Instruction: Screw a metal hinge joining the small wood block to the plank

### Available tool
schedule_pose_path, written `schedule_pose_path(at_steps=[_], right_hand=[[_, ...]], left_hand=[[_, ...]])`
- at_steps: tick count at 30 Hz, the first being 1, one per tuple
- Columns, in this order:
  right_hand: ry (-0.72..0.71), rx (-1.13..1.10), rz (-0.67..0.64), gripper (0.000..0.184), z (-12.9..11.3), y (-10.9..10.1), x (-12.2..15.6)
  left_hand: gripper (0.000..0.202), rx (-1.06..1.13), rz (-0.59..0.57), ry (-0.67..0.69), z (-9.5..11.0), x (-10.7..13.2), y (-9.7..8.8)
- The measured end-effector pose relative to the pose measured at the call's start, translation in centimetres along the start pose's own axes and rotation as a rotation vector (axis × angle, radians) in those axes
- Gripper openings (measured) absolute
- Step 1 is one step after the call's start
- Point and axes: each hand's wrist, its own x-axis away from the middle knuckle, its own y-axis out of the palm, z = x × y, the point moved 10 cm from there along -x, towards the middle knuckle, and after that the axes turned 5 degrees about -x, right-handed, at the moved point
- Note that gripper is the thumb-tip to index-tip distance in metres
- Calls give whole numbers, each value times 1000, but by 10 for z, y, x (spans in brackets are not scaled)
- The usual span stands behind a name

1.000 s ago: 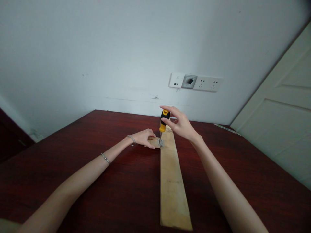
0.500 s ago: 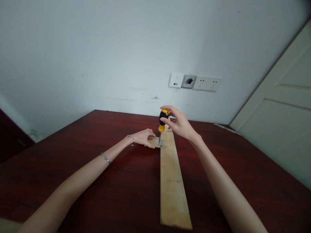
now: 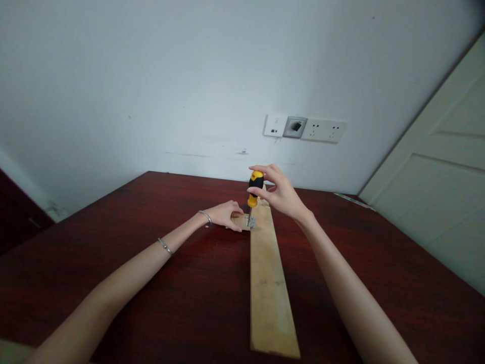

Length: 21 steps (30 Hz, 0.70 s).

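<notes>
Tabletop [image 3: 197,288] dark red under plank [image 3: 267,283]; pale wall [image 3: 170,76] behind, sockets [image 3: 323,131], panelled door [image 3: 447,197].

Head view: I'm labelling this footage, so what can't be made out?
Head view:
screwdriver: tip too small to tell exactly what it touches;
metal hinge: any screws too small to discern;
small board: left part covered by the left hand;
pale object: cut off by the picture's corner.
</notes>
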Motion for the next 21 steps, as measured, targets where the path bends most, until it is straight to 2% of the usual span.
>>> schedule_pose_path(at_steps=[6, 11, 17, 21], right_hand=[[22, -121, -39, 44, 5, -1, 0], [0, -52, 13, 40, 0, -2, 1], [20, -118, -102, 42, -7, 10, 3], [17, -98, -67, 44, -1, 8, 2]], left_hand=[[61, 1, 2, -12, 0, 0, -1], [60, 6, 10, -6, 0, 0, -1], [56, 2, 3, -7, 2, 0, -2], [59, -10, -8, -8, 2, 0, -2]])
